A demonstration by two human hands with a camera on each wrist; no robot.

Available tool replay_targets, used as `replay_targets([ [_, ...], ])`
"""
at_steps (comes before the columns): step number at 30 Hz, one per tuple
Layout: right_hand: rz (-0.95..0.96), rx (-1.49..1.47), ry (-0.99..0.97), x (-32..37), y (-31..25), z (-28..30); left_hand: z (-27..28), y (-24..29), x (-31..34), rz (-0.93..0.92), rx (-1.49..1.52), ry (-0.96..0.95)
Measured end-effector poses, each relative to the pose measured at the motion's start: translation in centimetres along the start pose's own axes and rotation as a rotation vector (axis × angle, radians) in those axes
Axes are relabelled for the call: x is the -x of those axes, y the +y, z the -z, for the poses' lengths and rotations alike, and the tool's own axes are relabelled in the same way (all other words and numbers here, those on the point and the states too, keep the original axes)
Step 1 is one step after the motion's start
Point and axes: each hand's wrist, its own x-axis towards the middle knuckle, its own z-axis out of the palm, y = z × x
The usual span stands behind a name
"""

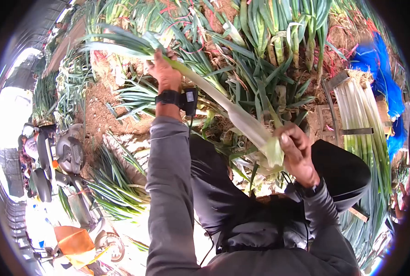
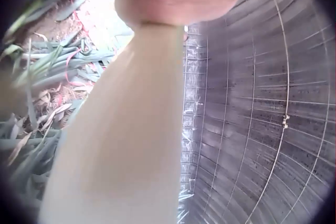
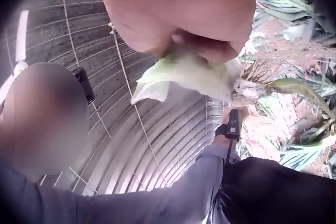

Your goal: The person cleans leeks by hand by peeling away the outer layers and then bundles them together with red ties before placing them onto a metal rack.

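Observation:
A long green onion (image 1: 205,87) lies slantwise across both hands, leaves up at the left and pale base down at the right. My left hand (image 1: 164,73) grips it just below the leaves. Its white stalk (image 2: 121,119) fills much of the left wrist view, beneath the edge of that hand. At the base end, my right hand (image 1: 297,149) has its fingers curled on a pale, loosened outer layer (image 3: 181,74). The right wrist view shows this layer hanging in a flap beside a root end (image 3: 247,91). Inside the fist, the pinched part is hidden.
Leafy green onions (image 1: 260,87) lie heaped in front of the knees, with tied bundles (image 1: 283,23) behind. At the right, trimmed stalks (image 1: 357,106) rest in a rack beside blue sheeting (image 1: 389,92). A scooter (image 1: 62,161) stands left. A ribbed curved wall (image 2: 252,103) rises nearby.

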Motion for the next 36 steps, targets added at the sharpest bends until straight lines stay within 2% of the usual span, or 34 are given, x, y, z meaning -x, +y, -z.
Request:
replay_targets([
  [2, 0.027, 0.127, 0.009, 2.1, -0.8, 0.0, 0.9, -0.1, -0.7, 0.102, 0.013, -0.023],
  [3, 0.129, 0.259, -0.011, 2.7, -1.1, -0.3, 0.5, -0.2, 0.0, 0.083, -0.039, 0.032],
  [4, 0.229, 0.39, -0.028, 3.5, -1.2, -0.5, 0.9, -0.8, -0.3, 0.055, 0.013, -0.034],
  [6, 0.355, 0.445, 0.08, 6.0, -1.4, 0.0, 1.9, -0.4, -1.2, 0.041, -0.036, -0.009],
  [7, 0.257, 0.39, 0.059, 6.7, -1.9, 0.7, 2.1, -0.1, -1.5, 0.021, -0.037, 0.019],
  [10, 0.288, 0.632, 0.004, 6.8, -2.7, 0.7, 2.2, -0.6, -1.4, -0.006, -0.068, 0.044],
  [11, 0.222, 0.565, 0.009, 7.5, -3.7, 1.1, 2.4, -0.3, -1.5, -0.027, -0.096, 0.028],
  [12, 0.193, 0.526, 0.098, 8.9, -3.7, 1.3, 3.1, 0.2, -1.3, -0.04, -0.138, 0.018],
  [13, 0.163, 0.561, 0.198, 11.2, -3.6, 2.1, 2.5, 0.9, -0.3, -0.142, -0.141, 0.129],
  [14, 0.154, 0.597, 0.296, 12.0, -3.5, 3.0, 4.0, 1.9, -1.5, -0.186, -0.272, 0.123],
  [15, 0.116, 0.533, 0.369, 11.2, -3.5, 3.8, 7.7, 0.7, -6.9, -0.468, -0.439, 0.046],
  [16, 0.041, 0.475, 0.456, 11.5, -3.7, 4.3, 8.1, 0.6, -6.8, -0.398, -0.427, 0.095],
  [17, -0.101, 0.253, 0.518, 10.3, -2.7, 4.9, 8.3, 0.5, -6.8, -0.327, -0.411, 0.143],
  [18, -0.116, 0.161, 0.435, 8.4, -0.5, 6.1, 6.6, 0.9, -4.8, -0.392, -0.422, 0.088],
  [19, -0.22, -0.021, 0.361, 6.3, 0.9, 5.6, 4.9, 1.5, -2.6, -0.457, -0.429, 0.031],
  [20, -0.115, 0.354, 0.131, 4.3, 2.8, 5.4, 1.5, 3.1, 0.4, -0.23, -0.143, 0.107],
  [21, 0.082, 0.814, -0.05, 2.2, 4.7, 5.2, 1.2, 3.0, 0.4, -0.269, -0.121, 0.042],
  [22, 0.331, 1.13, -0.148, 0.2, 6.6, 4.9, 1.1, 2.9, 0.2, -0.307, -0.103, -0.022],
  [23, 0.425, 0.873, -0.167, -1.5, 6.8, 4.1, -0.2, 3.9, 1.7, -0.19, -0.181, 0.095],
  [24, 0.289, 0.745, -0.106, -2.7, 5.6, 3.1, 1.6, 3.5, -0.8, -0.173, -0.186, -0.016],
  [25, 0.151, 0.613, -0.049, -3.9, 3.8, 2.0, 1.7, 3.9, 0.1, -0.15, -0.173, -0.053],
  [27, 0.201, 0.649, -0.155, -7.2, 0.8, 0.2, 1.3, 4.1, -0.4, -0.096, -0.127, -0.148],
  [29, 0.446, 0.562, -0.307, -10.3, 2.9, -1.5, 1.2, 3.7, -0.5, -0.063, -0.081, -0.211],
  [31, 0.527, 0.57, -0.438, -11.9, 4.1, -2.7, 1.5, 3.8, -1.5, 0.015, -0.07, -0.262],
  [33, 0.44, 0.678, -0.555, -12.5, 4.8, -3.6, 1.9, 3.7, -2.3, 0.054, -0.028, -0.287],
  [35, 0.471, 0.837, -0.538, -12.0, 4.5, -3.1, 1.9, 3.7, -2.4, 0.096, 0.021, -0.298],
  [36, 0.495, 0.914, -0.531, -11.7, 4.2, -2.9, 1.4, 3.8, -1.1, 0.076, -0.066, -0.261],
])
